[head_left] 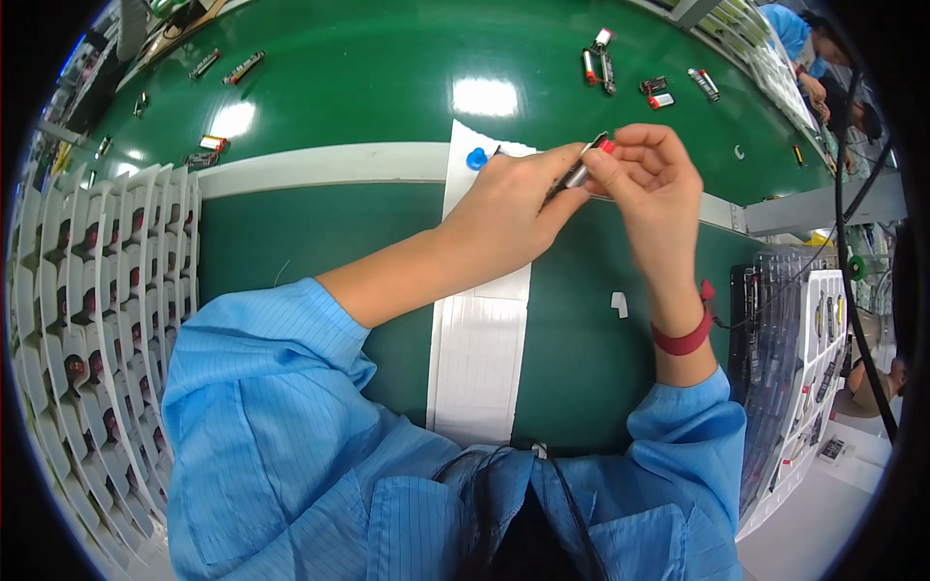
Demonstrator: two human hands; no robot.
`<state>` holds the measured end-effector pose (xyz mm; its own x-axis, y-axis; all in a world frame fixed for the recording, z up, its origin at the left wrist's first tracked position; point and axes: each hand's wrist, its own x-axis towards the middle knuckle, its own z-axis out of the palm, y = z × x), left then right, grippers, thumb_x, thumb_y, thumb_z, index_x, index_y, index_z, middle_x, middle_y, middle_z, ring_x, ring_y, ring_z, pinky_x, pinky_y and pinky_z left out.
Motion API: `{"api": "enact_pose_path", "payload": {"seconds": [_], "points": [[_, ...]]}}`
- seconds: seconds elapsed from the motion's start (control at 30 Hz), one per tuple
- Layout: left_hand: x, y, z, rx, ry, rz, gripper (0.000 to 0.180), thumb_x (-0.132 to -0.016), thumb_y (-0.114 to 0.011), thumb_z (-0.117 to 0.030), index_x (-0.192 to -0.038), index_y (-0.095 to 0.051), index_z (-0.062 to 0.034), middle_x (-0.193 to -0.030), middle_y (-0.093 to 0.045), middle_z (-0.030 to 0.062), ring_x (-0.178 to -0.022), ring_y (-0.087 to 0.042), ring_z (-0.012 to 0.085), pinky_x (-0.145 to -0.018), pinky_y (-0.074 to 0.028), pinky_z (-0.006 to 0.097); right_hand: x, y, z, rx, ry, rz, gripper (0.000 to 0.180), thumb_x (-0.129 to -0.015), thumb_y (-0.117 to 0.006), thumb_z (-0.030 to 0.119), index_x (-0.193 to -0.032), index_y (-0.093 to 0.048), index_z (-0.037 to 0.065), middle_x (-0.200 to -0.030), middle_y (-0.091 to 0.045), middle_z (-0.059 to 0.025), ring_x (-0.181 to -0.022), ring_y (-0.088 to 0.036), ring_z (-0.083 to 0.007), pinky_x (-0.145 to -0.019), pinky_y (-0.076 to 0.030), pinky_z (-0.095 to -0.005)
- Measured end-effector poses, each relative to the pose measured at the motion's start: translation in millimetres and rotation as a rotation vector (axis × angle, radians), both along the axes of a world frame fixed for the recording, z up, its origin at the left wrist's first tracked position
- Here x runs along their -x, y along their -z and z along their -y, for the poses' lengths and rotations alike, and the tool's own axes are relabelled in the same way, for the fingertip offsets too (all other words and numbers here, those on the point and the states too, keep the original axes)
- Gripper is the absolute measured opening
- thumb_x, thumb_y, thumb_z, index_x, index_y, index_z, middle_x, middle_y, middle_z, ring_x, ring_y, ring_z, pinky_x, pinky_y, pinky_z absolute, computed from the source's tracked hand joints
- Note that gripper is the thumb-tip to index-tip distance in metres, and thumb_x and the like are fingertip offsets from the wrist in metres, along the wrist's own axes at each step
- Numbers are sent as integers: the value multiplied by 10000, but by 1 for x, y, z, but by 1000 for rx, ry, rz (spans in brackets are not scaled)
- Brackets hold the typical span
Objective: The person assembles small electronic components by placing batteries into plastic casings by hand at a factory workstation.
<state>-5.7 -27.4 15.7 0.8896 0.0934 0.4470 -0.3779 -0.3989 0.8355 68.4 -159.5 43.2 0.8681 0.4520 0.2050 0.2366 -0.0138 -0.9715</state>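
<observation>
Over the far end of a white paper strip [480, 368], my left hand [509, 198] grips a small battery assembly [578, 177]. It has a dark and silvery cylindrical body and a red end. Beside it, my right hand [651, 179] pinches the red end between thumb and forefinger, the other fingers curled. My fingers hide much of the assembly. A blue knob-like piece [476, 159] lies on the paper just left of my left hand. Round my right wrist is a red wristband [682, 336] with a cord.
Beyond a pale rail [320, 165], several similar battery assemblies [244, 68] lie on a shiny green surface [387, 87]. Stacked white trays [116, 320] stand at left, clear and white trays [814, 320] at right. A white scrap [619, 304] lies on the mat. Other people [799, 44] are at far right.
</observation>
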Motion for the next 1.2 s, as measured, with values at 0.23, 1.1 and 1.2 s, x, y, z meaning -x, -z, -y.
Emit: {"api": "enact_pose_path", "payload": {"seconds": [0.23,1.1,1.2], "points": [[-28,9,-40,-353,-133,143,211,-826,-546,-79,-1017,-542,11,-896,-574,136,-828,-573,242,-720,-459,314,-9,24,-1,-40,-104,-278,270,-782,-661,97,-971,-514,-29,-880,-578,-84,-705,-588,-120,-632,-511,-232],[-193,1,-17,-1055,102,70,125,-732,-540,-47,-831,-617,-35,-841,-536,187,-788,-571,352,-701,-477,413,-15,45,16,60,-248,-185,89,-809,-602,48,-866,-554,1,-738,-567,-22,-648,-551,-67,-540,-478,-196],[-171,3,-47,-841,-24,30,105,-732,-540,-43,-799,-615,-14,-879,-527,195,-829,-560,371,-720,-472,421,-14,42,16,135,-231,-165,100,-806,-607,59,-866,-554,-1,-749,-572,-22,-652,-552,-66,-538,-473,-196]]}}
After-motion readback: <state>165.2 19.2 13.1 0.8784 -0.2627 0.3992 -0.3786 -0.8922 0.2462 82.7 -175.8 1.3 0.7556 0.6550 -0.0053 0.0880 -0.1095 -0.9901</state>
